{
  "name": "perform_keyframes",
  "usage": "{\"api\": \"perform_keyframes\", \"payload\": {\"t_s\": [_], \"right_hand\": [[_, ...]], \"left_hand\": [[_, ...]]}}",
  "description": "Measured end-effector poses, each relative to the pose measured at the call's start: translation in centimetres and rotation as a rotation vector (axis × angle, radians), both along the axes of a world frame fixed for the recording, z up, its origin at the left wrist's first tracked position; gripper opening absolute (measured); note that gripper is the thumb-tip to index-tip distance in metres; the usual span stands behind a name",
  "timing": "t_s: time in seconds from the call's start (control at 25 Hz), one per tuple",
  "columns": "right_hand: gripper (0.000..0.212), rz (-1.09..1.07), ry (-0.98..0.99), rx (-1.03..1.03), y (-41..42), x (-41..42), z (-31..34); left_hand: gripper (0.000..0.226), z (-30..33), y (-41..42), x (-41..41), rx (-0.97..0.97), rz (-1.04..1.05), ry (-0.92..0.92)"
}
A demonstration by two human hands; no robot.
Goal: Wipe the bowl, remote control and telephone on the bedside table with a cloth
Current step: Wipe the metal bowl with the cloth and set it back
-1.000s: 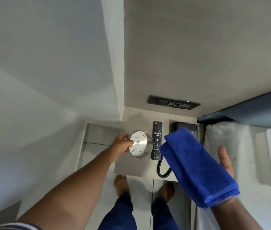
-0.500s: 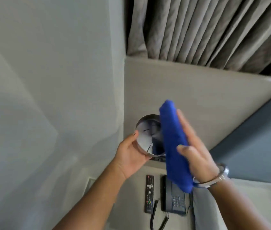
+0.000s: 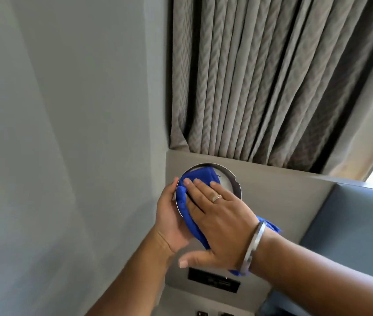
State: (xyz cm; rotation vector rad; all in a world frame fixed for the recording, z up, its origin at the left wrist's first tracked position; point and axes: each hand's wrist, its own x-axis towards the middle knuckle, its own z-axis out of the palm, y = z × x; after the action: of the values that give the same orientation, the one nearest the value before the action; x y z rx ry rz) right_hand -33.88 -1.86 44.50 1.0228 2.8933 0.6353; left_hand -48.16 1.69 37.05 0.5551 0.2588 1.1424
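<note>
A shiny metal bowl (image 3: 232,181) is held up in the air, its open side facing me. My left hand (image 3: 170,222) grips it from the left and underneath. My right hand (image 3: 217,222) lies flat over a blue cloth (image 3: 200,177) and presses it into the bowl's inside. Part of the cloth hangs out under my right wrist, which wears a metal bangle. At the bottom edge only the top ends of the remote control (image 3: 202,313) and the telephone (image 3: 225,314) show.
A grey wall fills the left. A beige panel (image 3: 279,195) with a dark switch plate (image 3: 214,280) stands behind my hands, and grey curtains (image 3: 260,76) hang above it. A blue padded headboard (image 3: 352,229) is at the right.
The bowl was lifted off the bedside table and turned toward me. My right hand brought the cloth to it and now presses it inside. The view tilted upward, so the table dropped out of sight.
</note>
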Motion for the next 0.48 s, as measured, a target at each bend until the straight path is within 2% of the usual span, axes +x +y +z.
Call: {"api": "perform_keyframes", "payload": {"t_s": [0.08,0.2,0.28,0.36,0.4,0.44,0.48], "right_hand": [[0.123,-0.118,-0.054,0.087,0.1,0.3,1.3],[0.123,-0.231,-0.058,0.137,-0.4,1.6,2.3],[0.112,-0.159,0.022,0.094,-1.6,2.4,2.6],[0.074,0.015,0.235,-0.018,-2.7,3.1,2.5],[0.062,0.100,0.333,-0.121,-2.9,3.3,2.5],[0.061,0.166,0.412,-0.223,-2.9,3.4,2.4],[0.072,0.201,0.438,-0.295,-2.8,3.4,2.4]], "left_hand": [[0.065,1.6,-0.2,0.3,0.034,0.012,-0.037],[0.063,2.8,-0.7,0.8,0.093,0.047,0.025],[0.068,3.1,-1.3,1.3,0.131,0.044,0.033],[0.072,3.0,-1.9,1.9,0.112,0.058,0.112],[0.073,3.1,-2.1,2.0,0.127,0.070,0.163],[0.075,3.2,-2.4,2.1,0.145,0.098,0.202],[0.074,3.5,-2.5,2.0,0.152,0.137,0.225]]}}
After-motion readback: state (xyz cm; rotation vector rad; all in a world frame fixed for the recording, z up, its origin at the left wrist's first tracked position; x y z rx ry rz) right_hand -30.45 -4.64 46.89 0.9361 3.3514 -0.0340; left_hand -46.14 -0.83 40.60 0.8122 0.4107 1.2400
